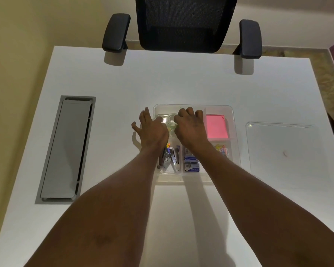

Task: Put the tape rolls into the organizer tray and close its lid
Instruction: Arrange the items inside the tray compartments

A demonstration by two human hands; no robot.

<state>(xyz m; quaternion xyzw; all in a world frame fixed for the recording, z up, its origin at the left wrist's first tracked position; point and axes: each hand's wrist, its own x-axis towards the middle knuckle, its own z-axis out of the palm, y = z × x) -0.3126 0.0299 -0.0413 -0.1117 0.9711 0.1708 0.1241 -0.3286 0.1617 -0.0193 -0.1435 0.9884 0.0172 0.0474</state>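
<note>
A clear organizer tray [232,114] sits at the middle of the white desk. In its back-left compartment lies a clear tape roll [171,118], with another roll [171,130] partly hidden just nearer to me. My left hand [152,130] hovers over the tray's left edge, fingers spread, one fingertip touching the rolls' compartment. My right hand [189,128] is curled over the same compartment, its thumb and fingers around the tape roll. The tray's clear lid [280,145] lies flat on the desk, apart from the tray on its right.
The tray also holds a pink sticky-note pad [216,126], staplers [172,160], blue staple boxes [191,164] and coloured paper clips [223,150]. A grey cable hatch [66,149] is set into the desk at the left. A black office chair [183,24] stands behind the far edge.
</note>
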